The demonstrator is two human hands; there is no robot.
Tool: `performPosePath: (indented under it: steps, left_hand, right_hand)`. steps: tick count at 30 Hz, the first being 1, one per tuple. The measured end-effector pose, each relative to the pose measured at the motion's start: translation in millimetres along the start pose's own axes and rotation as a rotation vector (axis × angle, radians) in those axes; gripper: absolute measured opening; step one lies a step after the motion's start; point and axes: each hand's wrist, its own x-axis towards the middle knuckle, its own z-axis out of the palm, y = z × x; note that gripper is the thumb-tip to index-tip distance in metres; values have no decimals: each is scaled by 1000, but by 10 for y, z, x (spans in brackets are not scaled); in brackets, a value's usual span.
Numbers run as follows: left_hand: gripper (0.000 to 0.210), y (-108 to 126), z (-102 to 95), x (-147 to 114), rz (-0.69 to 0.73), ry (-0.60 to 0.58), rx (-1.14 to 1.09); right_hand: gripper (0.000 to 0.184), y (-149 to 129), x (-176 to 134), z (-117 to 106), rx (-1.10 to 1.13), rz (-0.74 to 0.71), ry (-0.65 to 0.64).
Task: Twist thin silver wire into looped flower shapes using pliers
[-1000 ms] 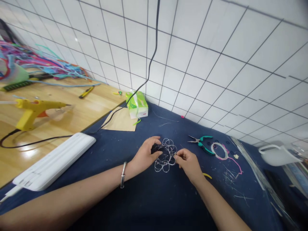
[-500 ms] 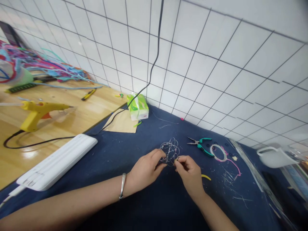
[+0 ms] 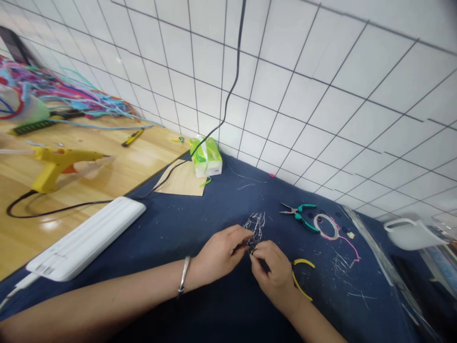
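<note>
A tangle of thin silvery wire (image 3: 257, 223) with small beads sits between my two hands, above the dark blue cloth (image 3: 171, 224). My left hand (image 3: 223, 250), with a silver bangle at the wrist, pinches the wire's left side between thumb and fingers. Close beside it, my right hand (image 3: 273, 271) has thumb and forefinger pressed together at the lower edge of the wire. A small dark bit shows at those fingertips, too small to name. Yellow-handled pliers (image 3: 303, 262) lie partly hidden behind my right hand.
Teal-handled pliers (image 3: 300, 216), a ring of cord (image 3: 325, 226) and wire scraps (image 3: 341, 264) lie at right. A white power strip (image 3: 87, 238), a tissue pack (image 3: 206, 159) and a yellow glue gun (image 3: 59, 164) are at left. A tiled wall (image 3: 285, 95) rises behind.
My right hand has shifted left and down, closer to my left hand, baring more of the yellow handles. The wire tangle has turned and looks narrower.
</note>
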Motion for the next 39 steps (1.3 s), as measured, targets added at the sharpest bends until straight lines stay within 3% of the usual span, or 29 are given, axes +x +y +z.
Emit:
performPosePath:
  steps: [4, 9, 16, 25, 39]
  left_hand:
    - [32, -11, -1, 6, 19, -12, 31]
    - [22, -35, -87, 60, 4, 114, 80]
    - [11, -54, -111, 107, -57, 121, -233]
    - [13, -27, -141, 114, -142, -37, -579]
    - [32, 53, -238, 59, 9, -99, -442]
  right_hand:
    - [20, -19, 4, -14, -11, -71, 4]
    - [21, -18, 39, -83, -13, -33, 103]
    - [21, -14, 38, -89, 10, -5, 104]
    - [18, -6, 36, -108, 3, 59, 133]
    - [25, -54, 17, -75, 47, -15, 107]
